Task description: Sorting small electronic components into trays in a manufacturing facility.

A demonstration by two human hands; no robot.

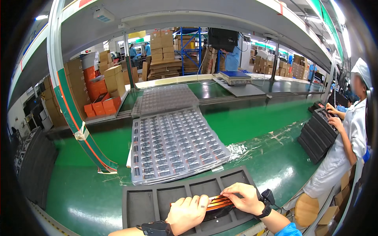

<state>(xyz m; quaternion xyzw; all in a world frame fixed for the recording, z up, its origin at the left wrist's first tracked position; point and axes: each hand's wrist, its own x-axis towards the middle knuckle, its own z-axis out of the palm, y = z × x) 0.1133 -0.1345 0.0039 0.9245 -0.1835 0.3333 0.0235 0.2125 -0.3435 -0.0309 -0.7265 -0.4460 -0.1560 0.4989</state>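
My left hand and my right hand are both closed on a small stack of thin orange-and-black strips; their exact kind I cannot make out. The left fingers wrap round the stack's left end, while the right thumb and fingertips pinch its far right end. Beneath them lies a black foam tray with several rectangular compartments; my hands and the stack hide part of it. Just beyond the foam, a clear plastic tray carries rows of small dark parts in its pockets.
Another clear plastic tray lies behind. A green-and-orange taped post rises at left. Black foam trays are piled at far left. On the right, a co-worker handles stacked black foam trays. A flat scale stands at the back.
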